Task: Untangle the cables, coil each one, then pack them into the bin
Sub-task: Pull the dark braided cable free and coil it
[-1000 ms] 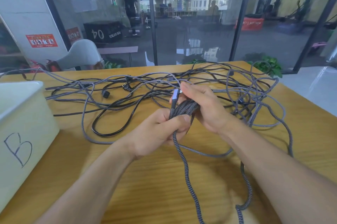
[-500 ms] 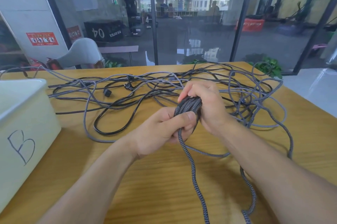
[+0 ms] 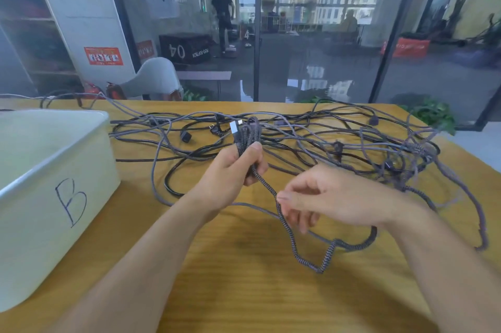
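Right now I judge we are mid-coil on one cable, with untangling of the others not yet done. My left hand [image 3: 233, 170] grips a bundle of finished loops of the braided grey-and-black cable [image 3: 287, 227], fingers and thumb curled round it, and its silver USB plug [image 3: 234, 129] pokes up just above the thumb. From under that fist the free length drops toward my right hand [image 3: 325, 197], which pinches it between thumb and forefinger; the other fingers hang loosely curled below. Past the right hand the braid falls to the wooden table [image 3: 244, 292], kinks in front of my wrist, then runs off to the right. Beyond both hands lies the tangle of remaining cables [image 3: 339, 140], grey and black strands crossing each other. The white bin marked "B" [image 3: 54, 197] sits well to the left of my left hand; I cannot see inside it. Next, I think the right hand should carry its pinched section up to the left fist for another loop, watching that the trailing end does not snag the pile.
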Demonstrator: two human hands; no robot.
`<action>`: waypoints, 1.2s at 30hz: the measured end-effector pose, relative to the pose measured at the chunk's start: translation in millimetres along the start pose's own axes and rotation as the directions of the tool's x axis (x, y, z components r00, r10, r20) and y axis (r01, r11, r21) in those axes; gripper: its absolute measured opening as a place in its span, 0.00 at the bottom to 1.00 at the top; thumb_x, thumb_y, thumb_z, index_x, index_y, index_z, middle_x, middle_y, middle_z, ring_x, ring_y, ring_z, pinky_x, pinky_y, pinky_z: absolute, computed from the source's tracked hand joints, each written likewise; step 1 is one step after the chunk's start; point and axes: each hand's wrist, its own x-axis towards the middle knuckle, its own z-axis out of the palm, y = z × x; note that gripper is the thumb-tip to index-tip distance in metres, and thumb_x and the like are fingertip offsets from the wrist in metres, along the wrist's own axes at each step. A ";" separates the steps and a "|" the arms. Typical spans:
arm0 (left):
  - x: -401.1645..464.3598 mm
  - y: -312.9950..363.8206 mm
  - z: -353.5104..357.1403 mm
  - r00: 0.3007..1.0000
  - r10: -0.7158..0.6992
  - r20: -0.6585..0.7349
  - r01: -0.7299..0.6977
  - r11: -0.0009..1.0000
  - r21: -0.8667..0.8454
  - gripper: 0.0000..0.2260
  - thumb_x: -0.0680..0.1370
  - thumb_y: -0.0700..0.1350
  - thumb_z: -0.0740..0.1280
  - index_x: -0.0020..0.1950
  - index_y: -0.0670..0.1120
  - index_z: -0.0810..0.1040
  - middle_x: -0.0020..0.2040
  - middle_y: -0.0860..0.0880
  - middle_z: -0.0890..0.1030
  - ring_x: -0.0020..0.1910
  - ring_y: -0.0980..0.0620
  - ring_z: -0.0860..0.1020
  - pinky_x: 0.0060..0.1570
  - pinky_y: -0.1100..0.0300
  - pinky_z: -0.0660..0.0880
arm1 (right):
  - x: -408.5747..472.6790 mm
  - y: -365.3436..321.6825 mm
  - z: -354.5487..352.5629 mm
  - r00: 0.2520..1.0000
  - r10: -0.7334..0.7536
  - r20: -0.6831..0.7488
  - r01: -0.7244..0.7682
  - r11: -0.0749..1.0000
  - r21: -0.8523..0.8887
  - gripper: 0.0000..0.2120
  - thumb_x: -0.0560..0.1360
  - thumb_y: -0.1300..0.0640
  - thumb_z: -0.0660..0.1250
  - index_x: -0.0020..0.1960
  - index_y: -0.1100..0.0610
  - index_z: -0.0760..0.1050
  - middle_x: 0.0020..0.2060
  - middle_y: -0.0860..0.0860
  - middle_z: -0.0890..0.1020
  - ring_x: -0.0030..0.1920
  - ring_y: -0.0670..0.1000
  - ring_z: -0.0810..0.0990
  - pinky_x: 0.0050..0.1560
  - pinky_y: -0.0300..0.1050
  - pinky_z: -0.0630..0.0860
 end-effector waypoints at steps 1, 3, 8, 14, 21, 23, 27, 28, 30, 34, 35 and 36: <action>0.6 0.3 -0.4 1.000 0.003 -0.020 -0.004 1.000 -0.009 0.20 0.88 0.48 0.57 0.37 0.48 0.73 0.36 0.49 0.75 0.34 0.53 0.70 0.37 0.62 0.69 | 1.9 0.1 3.0 1.000 0.004 -0.029 -0.004 1.000 0.016 0.17 0.83 0.44 0.65 0.45 0.57 0.81 0.39 0.50 0.86 0.40 0.53 0.87 0.47 0.48 0.80; 2.2 0.8 -1.9 0.998 0.003 -0.059 -0.006 0.999 -0.052 0.18 0.88 0.48 0.56 0.40 0.46 0.73 0.36 0.50 0.75 0.36 0.53 0.71 0.37 0.62 0.71 | 5.5 0.9 6.6 0.996 0.029 -0.084 -0.023 0.997 0.072 0.16 0.83 0.45 0.65 0.46 0.57 0.80 0.40 0.51 0.86 0.40 0.55 0.87 0.47 0.49 0.81; 1.5 5.8 -3.2 0.995 0.000 -0.104 -0.019 0.983 -0.181 0.16 0.88 0.47 0.57 0.42 0.45 0.73 0.35 0.51 0.77 0.37 0.52 0.74 0.38 0.62 0.73 | 12.6 -1.8 20.3 0.997 -0.009 -0.078 0.022 0.986 0.164 0.15 0.86 0.51 0.62 0.53 0.60 0.80 0.44 0.55 0.88 0.39 0.55 0.85 0.47 0.52 0.81; -1.2 14.4 2.2 0.998 -0.013 -0.068 -0.013 0.929 -0.370 0.16 0.88 0.48 0.56 0.42 0.46 0.72 0.36 0.49 0.76 0.36 0.48 0.74 0.45 0.54 0.72 | 17.7 -2.9 22.8 0.999 -0.039 0.000 0.038 0.980 0.195 0.15 0.86 0.50 0.61 0.50 0.60 0.79 0.41 0.54 0.87 0.38 0.53 0.84 0.40 0.46 0.79; -4.0 19.0 11.3 0.999 -0.038 0.032 0.050 0.792 -0.609 0.15 0.87 0.50 0.57 0.43 0.46 0.70 0.33 0.51 0.67 0.29 0.53 0.67 0.37 0.59 0.68 | 26.3 -1.9 32.5 0.998 -0.055 -0.011 0.056 0.994 0.092 0.15 0.87 0.51 0.59 0.47 0.56 0.79 0.38 0.49 0.86 0.33 0.48 0.75 0.35 0.46 0.75; -3.8 20.0 10.7 0.998 -0.038 0.041 0.055 0.792 -0.609 0.14 0.87 0.50 0.57 0.43 0.47 0.69 0.32 0.52 0.64 0.28 0.54 0.62 0.35 0.58 0.62 | 28.3 -1.3 34.8 0.997 -0.068 -0.031 0.070 0.995 0.069 0.17 0.87 0.51 0.58 0.47 0.56 0.79 0.36 0.47 0.85 0.31 0.46 0.72 0.33 0.46 0.74; -4.5 24.0 7.8 0.998 -0.036 0.059 0.063 0.825 -0.562 0.15 0.87 0.50 0.56 0.41 0.47 0.68 0.30 0.53 0.59 0.27 0.54 0.56 0.34 0.54 0.52 | 29.3 -0.4 42.3 0.997 -0.081 -0.015 0.082 0.983 0.162 0.17 0.88 0.52 0.57 0.48 0.58 0.78 0.41 0.50 0.86 0.41 0.49 0.79 0.40 0.45 0.79; -4.9 25.9 6.8 0.998 -0.032 0.059 0.059 0.833 -0.551 0.16 0.87 0.49 0.56 0.41 0.47 0.68 0.30 0.53 0.58 0.27 0.54 0.55 0.32 0.55 0.52 | 29.1 0.7 43.2 0.996 -0.089 0.019 0.082 0.971 0.224 0.16 0.88 0.53 0.57 0.49 0.59 0.77 0.44 0.52 0.86 0.45 0.53 0.82 0.45 0.47 0.81; -5.5 29.5 4.4 0.998 -0.020 0.056 0.047 0.850 -0.525 0.16 0.87 0.48 0.56 0.40 0.47 0.67 0.29 0.53 0.57 0.27 0.54 0.54 0.30 0.58 0.53 | 26.1 2.0 42.6 0.982 -0.103 0.157 0.042 0.936 0.349 0.13 0.87 0.52 0.59 0.54 0.63 0.73 0.52 0.59 0.86 0.51 0.62 0.83 0.50 0.52 0.82; -5.7 30.2 -3.5 0.999 -0.038 0.034 0.050 0.863 -0.503 0.16 0.87 0.48 0.56 0.40 0.48 0.67 0.28 0.54 0.58 0.25 0.54 0.54 0.29 0.59 0.53 | 15.7 1.0 30.5 0.890 -0.073 0.451 -0.047 0.967 0.250 0.13 0.87 0.49 0.59 0.57 0.59 0.71 0.45 0.58 0.86 0.30 0.50 0.79 0.31 0.40 0.73; -5.6 30.1 -5.3 0.999 -0.040 0.028 0.049 0.857 -0.513 0.16 0.87 0.48 0.56 0.39 0.48 0.67 0.28 0.54 0.58 0.25 0.55 0.54 0.29 0.59 0.53 | 12.5 1.0 24.4 0.883 -0.058 0.466 -0.031 0.983 0.182 0.14 0.87 0.49 0.58 0.58 0.59 0.74 0.39 0.54 0.84 0.26 0.47 0.73 0.28 0.38 0.68; -5.6 30.5 -6.2 0.999 -0.039 0.025 0.046 0.851 -0.523 0.17 0.87 0.48 0.56 0.39 0.48 0.68 0.28 0.54 0.58 0.25 0.55 0.54 0.29 0.59 0.53 | 9.7 1.9 17.6 0.884 -0.042 0.465 -0.012 0.993 0.114 0.16 0.87 0.48 0.57 0.59 0.58 0.78 0.34 0.51 0.81 0.25 0.47 0.69 0.28 0.37 0.65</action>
